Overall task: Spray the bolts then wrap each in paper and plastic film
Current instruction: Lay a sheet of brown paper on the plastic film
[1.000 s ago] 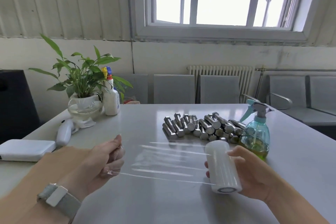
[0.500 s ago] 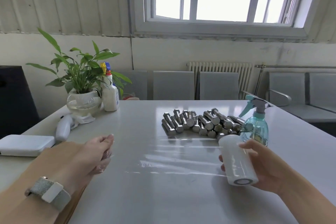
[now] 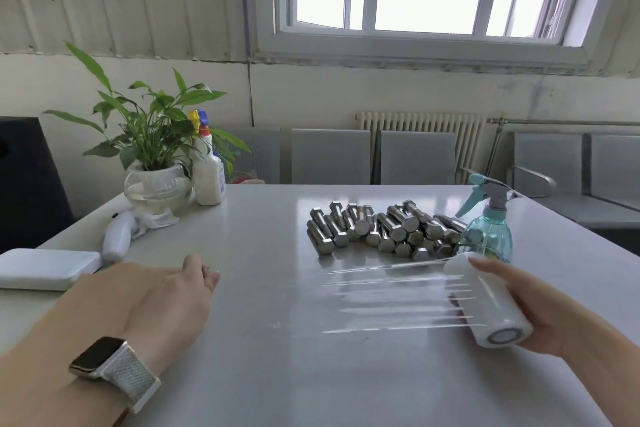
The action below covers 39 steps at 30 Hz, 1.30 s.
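Observation:
A pile of several steel hex bolts (image 3: 381, 232) lies on the grey table (image 3: 277, 385), right of centre. A teal spray bottle (image 3: 488, 236) stands just right of the pile. My right hand (image 3: 543, 315) grips a white roll of plastic film (image 3: 491, 305) in front of the bottle. A clear sheet of film (image 3: 391, 302) stretches left from the roll, low over the table. My left hand (image 3: 169, 295) is far to the left, back up, fingers curled under and holding the film's end. A strip of brown paper (image 3: 119, 418) shows under my left wrist.
A potted plant in a glass bowl (image 3: 156, 184) and a white spray bottle (image 3: 207, 177) stand at the far left. A white handheld device (image 3: 117, 243) and a flat white box (image 3: 48, 267) lie near the left edge. Grey chairs (image 3: 329, 156) line the far side.
My hands have moved apart: the right hand carried the roll further right, and the film sheet between them is longer. My left hand turned palm down.

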Available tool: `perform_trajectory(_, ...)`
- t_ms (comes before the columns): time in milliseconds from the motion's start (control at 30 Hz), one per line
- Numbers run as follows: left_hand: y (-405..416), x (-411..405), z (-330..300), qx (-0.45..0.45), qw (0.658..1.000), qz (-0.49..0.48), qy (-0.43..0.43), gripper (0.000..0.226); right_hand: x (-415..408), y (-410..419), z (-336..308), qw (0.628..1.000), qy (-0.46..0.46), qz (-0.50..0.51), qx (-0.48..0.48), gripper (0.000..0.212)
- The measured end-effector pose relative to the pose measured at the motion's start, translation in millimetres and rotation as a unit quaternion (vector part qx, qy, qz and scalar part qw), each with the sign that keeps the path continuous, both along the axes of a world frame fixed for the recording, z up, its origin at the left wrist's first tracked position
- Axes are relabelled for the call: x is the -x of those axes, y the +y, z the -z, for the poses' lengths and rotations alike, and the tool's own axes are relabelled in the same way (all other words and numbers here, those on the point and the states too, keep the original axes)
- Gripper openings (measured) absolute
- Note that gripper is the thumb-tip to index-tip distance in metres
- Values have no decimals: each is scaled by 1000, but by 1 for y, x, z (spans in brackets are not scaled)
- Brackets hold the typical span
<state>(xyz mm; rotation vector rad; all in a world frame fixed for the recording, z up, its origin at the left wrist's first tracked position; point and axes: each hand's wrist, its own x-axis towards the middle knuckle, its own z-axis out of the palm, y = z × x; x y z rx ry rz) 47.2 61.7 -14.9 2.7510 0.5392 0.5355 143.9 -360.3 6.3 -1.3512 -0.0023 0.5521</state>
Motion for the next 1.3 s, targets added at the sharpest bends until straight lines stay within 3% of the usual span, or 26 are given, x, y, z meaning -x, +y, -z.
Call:
perform_trajectory(67, 5, -1, 10, -4, 1000, 6, 11, 24, -2, -6, -3, 1000, 13, -1, 25, 97)
perform_trajectory(133, 8, -1, 18, -80, 997, 4, 1, 24, -4, -9, -5, 999, 16, 4, 51, 103)
perform_trajectory(333, 10, 1, 32, -191, 982, 2, -3, 30, -3, -20, -10, 980, -38, 35, 192, 71)
perform_trajectory(533, 7, -2, 36, -222, 975, -2, 6, 35, -3, -21, -9, 920, -107, 99, 364, 72)
perform_trajectory(633, 6, -1, 37, -207, 978, 2, 7, 32, -14, -20, -3, 889, -128, 140, 417, 73)
perform_trajectory(833, -2, 4, 31, -163, 986, 5, -37, 22, -31, -18, -1, 809, -186, 113, 547, 78)
perform_trajectory(1000, -6, 2, 31, -176, 984, -1, -31, 17, -38, -21, -2, 793, -144, 97, 584, 83)
perform_trajectory(1167, -8, 2, 25, -174, 983, 21, -46, 15, -38, -25, -4, 736, -174, 76, 649, 86)
perform_trajectory(1300, -8, 0, 22, -119, 992, 5, -48, 4, -36, -21, -6, 713, -190, 72, 671, 103)
